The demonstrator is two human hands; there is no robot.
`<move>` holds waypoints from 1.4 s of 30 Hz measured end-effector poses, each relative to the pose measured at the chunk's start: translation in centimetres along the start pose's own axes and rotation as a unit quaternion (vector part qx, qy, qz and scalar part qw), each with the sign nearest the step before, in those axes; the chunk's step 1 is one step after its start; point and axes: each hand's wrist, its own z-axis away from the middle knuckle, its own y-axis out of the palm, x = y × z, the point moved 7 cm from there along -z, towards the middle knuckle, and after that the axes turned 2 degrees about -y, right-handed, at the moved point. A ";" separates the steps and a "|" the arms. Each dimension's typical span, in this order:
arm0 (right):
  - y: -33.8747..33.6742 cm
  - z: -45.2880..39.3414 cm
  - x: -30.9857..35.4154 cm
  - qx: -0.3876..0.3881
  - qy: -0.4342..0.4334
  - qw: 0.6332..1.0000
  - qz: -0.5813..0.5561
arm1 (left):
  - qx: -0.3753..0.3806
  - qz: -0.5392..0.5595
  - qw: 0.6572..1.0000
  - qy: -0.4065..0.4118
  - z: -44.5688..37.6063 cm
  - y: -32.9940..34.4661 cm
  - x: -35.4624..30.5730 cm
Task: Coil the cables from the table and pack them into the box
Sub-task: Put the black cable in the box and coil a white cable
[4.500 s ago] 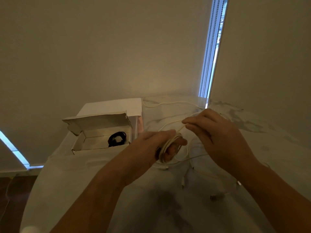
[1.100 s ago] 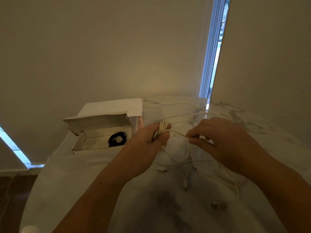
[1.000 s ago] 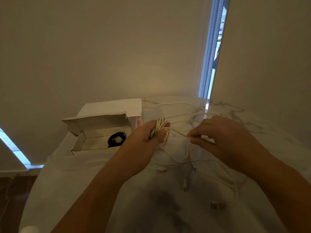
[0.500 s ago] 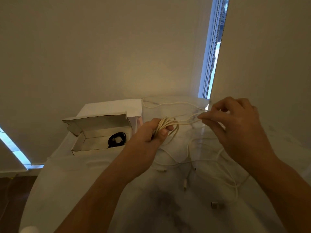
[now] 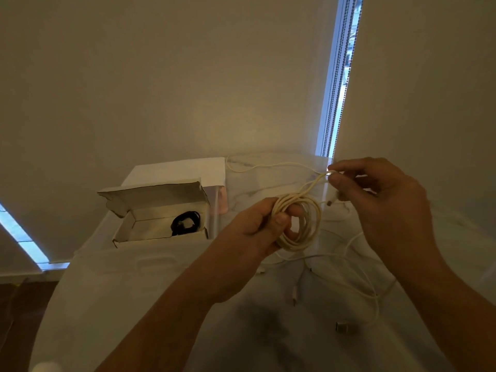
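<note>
Left hand (image 5: 257, 226) gripped the coiled cream cable (image 5: 300, 221) above the marble table (image 5: 134, 304). Right hand (image 5: 381, 200) pinched its free end, held up beside the coil. Open cardboard box (image 5: 158, 213), left of the hands, held 1 coiled black cable (image 5: 185, 222). Loose white cables (image 5: 349, 280) lay under the hands.

Dim, warm-toned room with wide-angle bending.
Cool daylight glares through the window slit (image 5: 338, 76) at one o'clock and a strip at nine o'clock; straight lines curve near the edges, and the table (image 5: 150, 296) is shadowed at six o'clock.
</note>
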 end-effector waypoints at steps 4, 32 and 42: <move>1.1 0.3 -1.5 0.029 0.085 0.990 -0.108 | 0.016 0.087 0.996 -0.007 0.0 0.6 -0.2; 7.3 4.4 -3.1 0.277 0.368 0.844 -0.276 | -0.023 0.105 0.994 -0.031 -0.7 -0.1 1.0; 7.1 3.7 -1.4 0.269 0.219 0.906 -0.243 | -0.044 0.112 0.992 -0.040 -0.8 -0.4 1.1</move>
